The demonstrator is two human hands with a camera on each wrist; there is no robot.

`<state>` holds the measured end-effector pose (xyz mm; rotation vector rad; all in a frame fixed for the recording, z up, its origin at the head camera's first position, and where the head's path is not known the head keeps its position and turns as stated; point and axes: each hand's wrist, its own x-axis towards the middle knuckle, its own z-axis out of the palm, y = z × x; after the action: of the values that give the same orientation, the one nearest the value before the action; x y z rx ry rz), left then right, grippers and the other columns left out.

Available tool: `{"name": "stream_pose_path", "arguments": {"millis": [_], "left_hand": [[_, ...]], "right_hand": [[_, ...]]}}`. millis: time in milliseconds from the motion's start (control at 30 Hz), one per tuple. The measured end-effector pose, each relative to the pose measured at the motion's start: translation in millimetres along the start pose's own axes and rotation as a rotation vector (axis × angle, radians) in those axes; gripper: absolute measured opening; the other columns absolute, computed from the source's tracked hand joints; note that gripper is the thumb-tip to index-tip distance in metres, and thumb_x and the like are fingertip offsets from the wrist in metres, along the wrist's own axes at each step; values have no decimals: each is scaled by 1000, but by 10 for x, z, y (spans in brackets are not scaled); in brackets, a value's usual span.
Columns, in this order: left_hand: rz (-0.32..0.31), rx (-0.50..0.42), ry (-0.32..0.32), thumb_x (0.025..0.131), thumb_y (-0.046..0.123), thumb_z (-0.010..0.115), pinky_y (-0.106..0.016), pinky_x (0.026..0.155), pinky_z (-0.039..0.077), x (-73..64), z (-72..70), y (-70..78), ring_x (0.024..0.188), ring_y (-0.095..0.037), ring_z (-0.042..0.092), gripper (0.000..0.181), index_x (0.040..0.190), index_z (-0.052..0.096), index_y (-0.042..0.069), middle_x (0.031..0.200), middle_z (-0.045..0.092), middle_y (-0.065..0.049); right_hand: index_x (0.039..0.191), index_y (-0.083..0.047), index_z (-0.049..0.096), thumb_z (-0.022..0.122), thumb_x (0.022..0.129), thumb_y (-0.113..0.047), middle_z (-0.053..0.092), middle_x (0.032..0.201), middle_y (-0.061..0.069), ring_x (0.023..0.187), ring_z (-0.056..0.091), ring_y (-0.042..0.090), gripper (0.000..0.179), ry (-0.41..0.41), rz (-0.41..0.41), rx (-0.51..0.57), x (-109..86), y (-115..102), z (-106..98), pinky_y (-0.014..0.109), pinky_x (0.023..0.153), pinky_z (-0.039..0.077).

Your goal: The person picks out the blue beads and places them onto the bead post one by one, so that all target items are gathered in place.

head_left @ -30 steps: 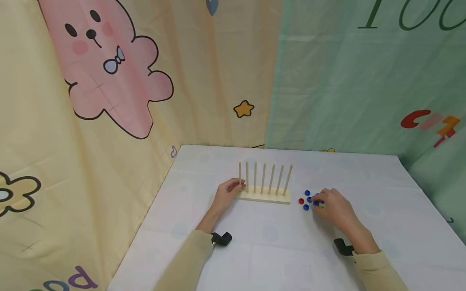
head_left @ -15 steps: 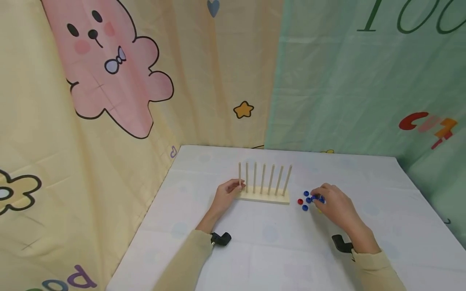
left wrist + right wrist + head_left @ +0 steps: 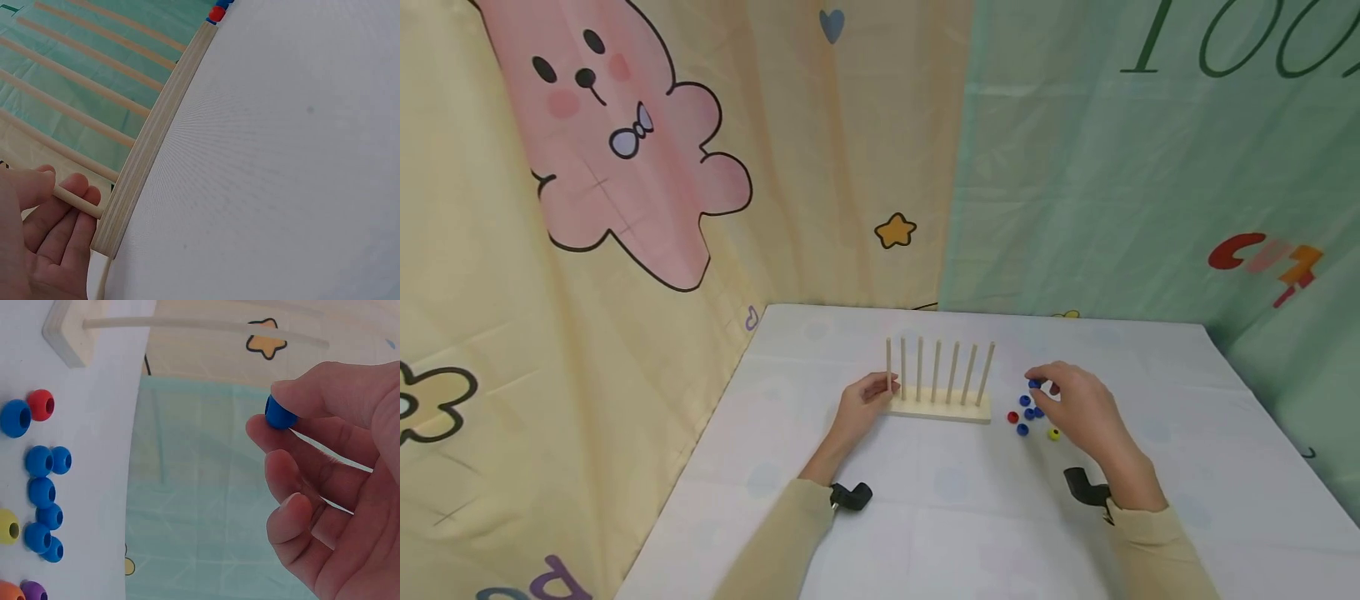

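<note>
A pale wooden stand (image 3: 936, 410) with a row of several upright pegs rests on the table. My left hand (image 3: 859, 408) holds its leftmost peg (image 3: 78, 201) low down, thumb on one side and fingers on the other. To the right of the stand, my right hand (image 3: 1084, 412) pinches a blue bead (image 3: 280, 414) between thumb and index finger, raised above the table. The bead's hole shows at its side in the right wrist view. Under that hand lie several blue beads (image 3: 42, 492), a red bead (image 3: 41, 405) and a yellow bead (image 3: 8, 526).
An orange bead (image 3: 11, 591) and a purple bead (image 3: 34, 591) show at the lower edge of the right wrist view. The white-covered table (image 3: 955, 533) meets printed cloth curtains (image 3: 842, 167) at its back and left side.
My right hand has picked a blue bead out of the group and lifted it, moving slightly left and away from me. The yellow bead is now uncovered. My left hand stays on the peg.
</note>
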<state>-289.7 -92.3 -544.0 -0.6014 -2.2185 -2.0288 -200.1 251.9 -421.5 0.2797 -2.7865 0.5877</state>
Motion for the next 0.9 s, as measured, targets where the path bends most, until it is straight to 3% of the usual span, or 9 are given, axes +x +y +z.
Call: {"name": "stream_pose_path", "arguments": {"millis": [167, 433, 567, 733, 800, 900], "left_hand": [[19, 38, -3, 99, 4, 63, -28, 94, 51, 10, 4, 8, 109, -28, 67, 25, 123, 68, 2, 109, 72, -15], [4, 31, -14, 98, 2, 63, -27, 92, 52, 16, 10, 5, 109, -32, 66, 25, 122, 67, -3, 110, 72, -18], [-2, 13, -30, 99, 0, 61, -38, 97, 51, 14, 0, 3, 112, -39, 64, 26, 124, 64, -8, 112, 69, -25], [-5, -4, -70, 99, -6, 58, -49, 99, 47, -47, -22, 254, 113, -46, 61, 27, 124, 60, -16, 113, 66, -33], [5, -3, -71, 98, -7, 58, -45, 97, 50, -72, -24, 359, 112, -46, 61, 26, 122, 60, -16, 112, 66, -34], [5, 2, -64, 98, -7, 59, -35, 95, 51, -75, -22, 377, 111, -46, 62, 25, 122, 61, -15, 111, 66, -34]], "right_hand": [[115, -10, 74, 75, 91, -14, 69, 98, 5, 87, 61, 27, 24, 73, -18, 38, 62, -82, -17, 37, 63, 51], [113, -10, 74, 78, 89, -12, 69, 97, 4, 84, 60, 24, 24, 201, -91, 77, 152, -215, -44, 36, 62, 48], [113, -12, 74, 79, 88, -12, 69, 97, 3, 83, 60, 21, 25, 244, -120, 90, 205, -248, -34, 36, 62, 48], [114, -13, 75, 80, 87, -12, 70, 98, 1, 82, 60, 19, 27, 294, -157, 112, 253, -301, -31, 37, 63, 48], [114, -13, 75, 81, 87, -12, 70, 99, 1, 83, 61, 19, 28, 313, -163, 118, 275, -328, -33, 37, 64, 49], [114, -12, 75, 82, 86, -11, 72, 99, 1, 83, 62, 18, 29, 340, -165, 124, 316, -371, -28, 37, 65, 50]]}}
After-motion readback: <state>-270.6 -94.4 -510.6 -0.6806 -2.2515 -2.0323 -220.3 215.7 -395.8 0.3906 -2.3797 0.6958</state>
